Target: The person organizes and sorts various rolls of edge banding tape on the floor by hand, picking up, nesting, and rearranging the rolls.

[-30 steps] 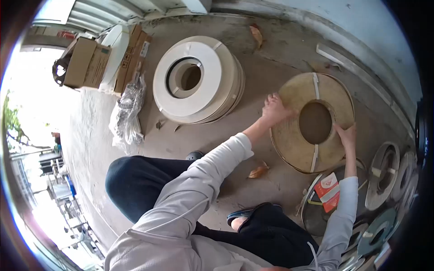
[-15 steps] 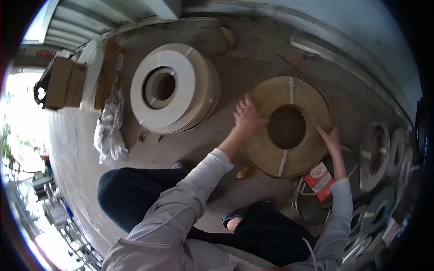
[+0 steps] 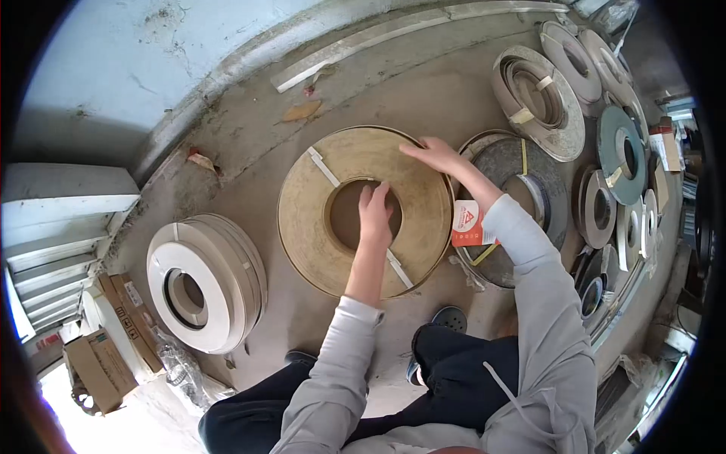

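Note:
A wide tan roll of edge banding (image 3: 302, 197), bound with two pale strips of tape, lies in front of me. My left hand (image 3: 376, 216) is over its centre hole, fingers slightly apart and close to the inner rim; whether they touch it I cannot tell. At the outer edge on the far right side, my right hand (image 3: 440, 157) rests with fingers stretched over the top face. Right beside this roll lies a dark grey roll (image 3: 548, 227) with yellow straps, and a red and white card (image 3: 469, 225) is at its near-left side.
A stack of whitish rolls (image 3: 219, 265) stands on the left. Several more rolls, including a green one (image 3: 609, 144), line the right side. Cardboard boxes (image 3: 102, 367) and clear plastic wrap (image 3: 181, 371) are at lower left. A long pale strip (image 3: 393, 36) lies along the wall.
My view has turned to the right. My left hand has moved from the tan roll's outer left edge to its centre hole. My right hand remains near the outer right edge, now farther back.

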Demonstrator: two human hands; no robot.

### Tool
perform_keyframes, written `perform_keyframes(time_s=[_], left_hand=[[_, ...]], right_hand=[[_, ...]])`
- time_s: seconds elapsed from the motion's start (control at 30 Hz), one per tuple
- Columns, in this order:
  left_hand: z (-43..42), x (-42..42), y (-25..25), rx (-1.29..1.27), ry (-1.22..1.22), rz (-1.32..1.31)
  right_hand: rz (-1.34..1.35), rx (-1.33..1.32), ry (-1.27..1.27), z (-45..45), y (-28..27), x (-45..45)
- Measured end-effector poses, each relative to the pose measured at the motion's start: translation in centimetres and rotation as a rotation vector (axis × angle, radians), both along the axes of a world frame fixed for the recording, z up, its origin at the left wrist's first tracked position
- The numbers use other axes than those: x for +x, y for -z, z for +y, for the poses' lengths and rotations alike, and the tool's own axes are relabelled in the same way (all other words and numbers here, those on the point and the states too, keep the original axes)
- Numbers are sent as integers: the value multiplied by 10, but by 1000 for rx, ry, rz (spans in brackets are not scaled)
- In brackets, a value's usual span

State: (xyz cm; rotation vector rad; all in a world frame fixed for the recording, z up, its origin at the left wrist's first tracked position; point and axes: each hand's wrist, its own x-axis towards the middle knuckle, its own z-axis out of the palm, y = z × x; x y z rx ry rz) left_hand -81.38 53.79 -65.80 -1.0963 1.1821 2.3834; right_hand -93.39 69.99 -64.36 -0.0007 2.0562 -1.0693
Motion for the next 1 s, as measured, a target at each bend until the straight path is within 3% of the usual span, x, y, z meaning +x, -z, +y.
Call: perform_keyframes(time_s=[0.07, 0.17, 0.27, 0.3, 0.4, 0.43, 0.5, 0.53, 0.6, 0.63, 0.7, 0.8, 0.9, 0.97, 1.0], left_hand=[[17, -10, 4, 62, -4, 31], [41, -14, 10, -139, 64, 63], [34, -11, 5, 42, -95, 119], [29, -9, 5, 28, -95, 122], [20, 2, -4, 178, -80, 250], [18, 10, -10, 180, -86, 238], [9, 25, -40, 175, -63, 312], [6, 31, -54, 166, -63, 353], [1, 48, -79, 101, -68, 369], [-3, 57, -92, 40, -46, 398], [-15, 71, -118, -33, -57, 449], [-31, 90, -151, -14, -39, 497], [-32, 106, -174, 20, -83, 651], [-19, 109, -183, 14, -165, 921], [-14, 105, -181, 19, -207, 923]], right_hand=[[105, 50, 60, -8, 14, 12], [338, 179, 186, -7, 37, 20], [14, 17, 240, -7, 43, -4], [14, 3, 238, -7, 45, -4], [-222, -416, 389, -6, 3, 9], [-233, -410, 387, -4, -10, 15], [-14, -383, 238, -1, -38, 26], [-28, -379, 220, -3, -53, 35], [-47, -667, 291, -13, -83, 66], [-71, -668, 259, -19, -98, 80], [193, -488, 91, -32, -130, 100], [386, -482, 36, -57, -186, 132], [556, -335, -27, -75, -255, 166], [718, -392, -36, -76, -274, 184], [714, -383, -77, -79, -276, 181]])
